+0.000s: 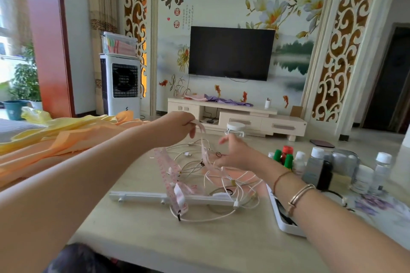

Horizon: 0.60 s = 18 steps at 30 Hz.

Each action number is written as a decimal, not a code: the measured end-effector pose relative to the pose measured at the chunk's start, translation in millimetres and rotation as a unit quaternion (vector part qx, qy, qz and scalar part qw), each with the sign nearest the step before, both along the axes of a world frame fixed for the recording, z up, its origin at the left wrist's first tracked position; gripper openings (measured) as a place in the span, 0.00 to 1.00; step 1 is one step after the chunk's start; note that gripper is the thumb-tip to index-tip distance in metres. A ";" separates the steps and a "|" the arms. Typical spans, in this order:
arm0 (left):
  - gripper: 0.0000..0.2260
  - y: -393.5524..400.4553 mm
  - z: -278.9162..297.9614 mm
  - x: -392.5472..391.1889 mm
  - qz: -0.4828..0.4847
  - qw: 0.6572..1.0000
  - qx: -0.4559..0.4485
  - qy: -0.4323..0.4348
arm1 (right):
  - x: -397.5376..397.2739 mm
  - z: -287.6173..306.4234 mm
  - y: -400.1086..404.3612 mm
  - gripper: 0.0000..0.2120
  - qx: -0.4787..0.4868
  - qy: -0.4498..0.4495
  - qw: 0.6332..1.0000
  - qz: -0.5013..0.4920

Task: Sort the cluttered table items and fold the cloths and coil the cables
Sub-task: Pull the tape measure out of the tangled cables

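Early stage: cables [221, 175] uncoiled at desk [137, 228] centre, cloths [66, 135] unfolded at 10 o'clock; left hand [177, 125] fingers pinching tape measure [168, 175], right hand [235, 153] fingers spread.

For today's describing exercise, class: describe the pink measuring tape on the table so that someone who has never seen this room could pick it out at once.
Start at the pale table and find the tangle of white cables in its middle. The measuring tape runs through that tangle, one end pinched up by the left hand. Unlike the thin round cables, it is a flat pink ribbon printed with red marks.
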<state>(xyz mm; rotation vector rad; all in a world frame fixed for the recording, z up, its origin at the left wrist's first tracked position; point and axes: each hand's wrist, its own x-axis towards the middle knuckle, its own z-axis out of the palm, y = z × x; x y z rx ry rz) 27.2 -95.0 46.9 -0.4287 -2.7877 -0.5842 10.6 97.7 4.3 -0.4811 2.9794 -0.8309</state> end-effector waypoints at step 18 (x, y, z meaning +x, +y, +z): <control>0.16 -7.8 34.0 -3.2 0.028 0.955 0.294 -0.015 | -16.7 48.7 34.4 0.25 -0.519 -0.026 0.854 0.003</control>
